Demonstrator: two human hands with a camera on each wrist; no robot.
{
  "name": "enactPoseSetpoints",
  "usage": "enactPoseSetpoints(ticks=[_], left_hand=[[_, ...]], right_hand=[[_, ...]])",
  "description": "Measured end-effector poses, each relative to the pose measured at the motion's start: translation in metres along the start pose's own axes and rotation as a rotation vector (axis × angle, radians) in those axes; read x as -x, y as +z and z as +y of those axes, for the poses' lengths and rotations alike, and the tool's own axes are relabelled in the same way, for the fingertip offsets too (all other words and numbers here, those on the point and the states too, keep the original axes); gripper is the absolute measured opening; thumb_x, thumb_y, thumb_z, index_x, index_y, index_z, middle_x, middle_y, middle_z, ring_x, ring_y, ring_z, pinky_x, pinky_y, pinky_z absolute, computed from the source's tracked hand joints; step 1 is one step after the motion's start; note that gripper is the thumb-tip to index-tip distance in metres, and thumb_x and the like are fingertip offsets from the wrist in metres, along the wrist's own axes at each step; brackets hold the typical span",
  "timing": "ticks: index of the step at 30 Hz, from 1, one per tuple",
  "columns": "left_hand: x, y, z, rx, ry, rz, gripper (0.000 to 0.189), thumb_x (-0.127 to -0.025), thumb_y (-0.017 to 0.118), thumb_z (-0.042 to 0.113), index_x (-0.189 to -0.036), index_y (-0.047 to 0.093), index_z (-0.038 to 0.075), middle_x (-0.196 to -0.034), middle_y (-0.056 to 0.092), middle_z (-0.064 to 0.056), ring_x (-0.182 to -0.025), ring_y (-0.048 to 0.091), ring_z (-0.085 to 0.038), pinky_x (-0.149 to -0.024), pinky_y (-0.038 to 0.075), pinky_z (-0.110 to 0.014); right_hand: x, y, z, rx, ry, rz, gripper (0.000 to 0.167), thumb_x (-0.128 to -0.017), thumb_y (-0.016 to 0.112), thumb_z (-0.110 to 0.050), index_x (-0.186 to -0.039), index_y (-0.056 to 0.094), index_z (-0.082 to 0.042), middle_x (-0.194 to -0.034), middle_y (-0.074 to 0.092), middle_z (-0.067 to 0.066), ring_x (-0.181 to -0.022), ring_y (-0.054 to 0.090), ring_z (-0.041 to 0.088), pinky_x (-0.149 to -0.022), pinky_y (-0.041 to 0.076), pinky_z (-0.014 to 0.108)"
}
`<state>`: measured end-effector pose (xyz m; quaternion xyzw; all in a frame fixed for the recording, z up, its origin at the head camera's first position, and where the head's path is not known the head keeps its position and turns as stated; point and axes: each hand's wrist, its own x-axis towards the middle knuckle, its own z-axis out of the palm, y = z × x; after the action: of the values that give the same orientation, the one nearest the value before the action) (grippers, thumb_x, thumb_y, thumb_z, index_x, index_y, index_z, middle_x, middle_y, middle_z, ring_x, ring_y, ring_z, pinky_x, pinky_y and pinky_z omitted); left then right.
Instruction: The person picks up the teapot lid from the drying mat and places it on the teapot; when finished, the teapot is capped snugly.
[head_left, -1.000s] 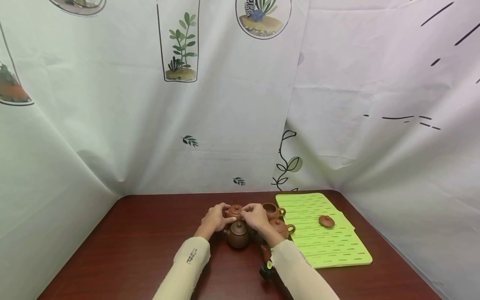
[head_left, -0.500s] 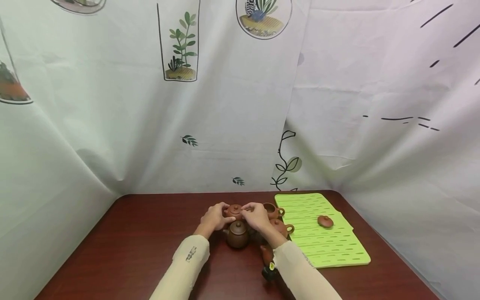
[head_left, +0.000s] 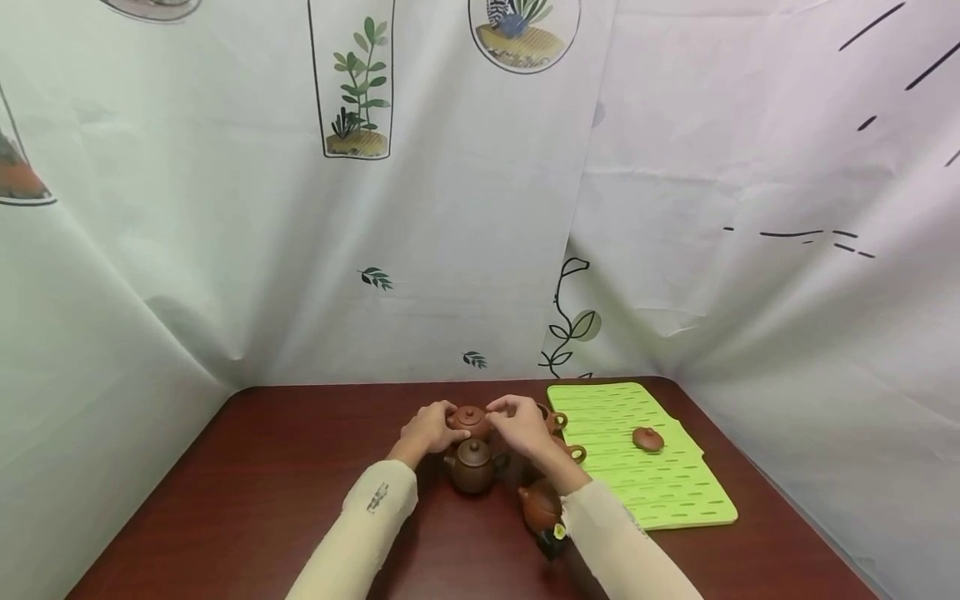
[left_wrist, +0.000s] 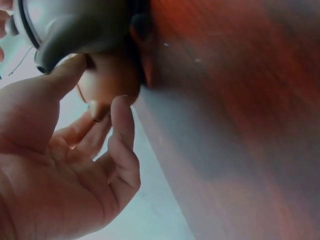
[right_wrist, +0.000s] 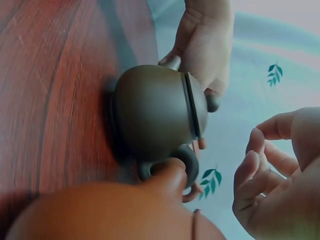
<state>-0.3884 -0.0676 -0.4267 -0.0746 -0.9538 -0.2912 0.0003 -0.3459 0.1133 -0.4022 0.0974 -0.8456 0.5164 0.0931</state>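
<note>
Gripping the small teapot near the table's far edge, your left hand curls round it; your right hand hovers beside, fingers loosely curled, empty.

A green mat lies at the table's right edge with a loose brown lid on it, printed curtains behind.

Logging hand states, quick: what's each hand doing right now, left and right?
Left hand: holding the far reddish teapot by its side.
Right hand: fingers loosely curled just beside that teapot, holding nothing that shows.
</note>
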Motion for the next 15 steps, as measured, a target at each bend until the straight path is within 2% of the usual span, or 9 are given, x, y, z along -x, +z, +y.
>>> enactPoseSetpoints(ticks=[7,11,15], left_hand=[[-0.002,-0.002,0.010,-0.017,-0.009,-0.049,0.054,-0.086,0.079,0.034,-0.129,0.061,0.008,-0.117,0.065,-0.011,-0.105,0.062,-0.031,-0.082,0.049,-0.052],[-0.002,-0.005,0.014,-0.024,-0.033,-0.058,0.050,-0.083,0.082,0.031,-0.123,0.063,0.006,-0.112,0.065,-0.011,-0.097,0.062,-0.030,-0.077,0.049,-0.050],[-0.002,-0.008,0.020,-0.075,-0.074,-0.066,0.041,-0.082,0.082,0.032,-0.110,0.066,0.006,-0.112,0.063,-0.015,-0.103,0.055,-0.039,-0.087,0.042,-0.056]], right_hand=[[0.006,-0.016,0.005,-0.002,-0.006,0.027,0.014,-0.089,0.066,-0.007,-0.099,0.071,0.002,-0.073,0.066,0.009,-0.053,0.050,0.010,-0.048,0.041,0.025],[0.009,-0.026,0.007,-0.040,-0.006,0.034,0.014,-0.089,0.066,-0.006,-0.099,0.071,0.002,-0.067,0.059,0.007,-0.049,0.049,0.013,-0.046,0.043,0.027],[0.011,-0.038,0.010,-0.018,-0.017,0.055,0.012,-0.089,0.066,-0.005,-0.098,0.072,0.000,-0.067,0.060,0.008,-0.052,0.052,0.015,-0.049,0.044,0.028]])
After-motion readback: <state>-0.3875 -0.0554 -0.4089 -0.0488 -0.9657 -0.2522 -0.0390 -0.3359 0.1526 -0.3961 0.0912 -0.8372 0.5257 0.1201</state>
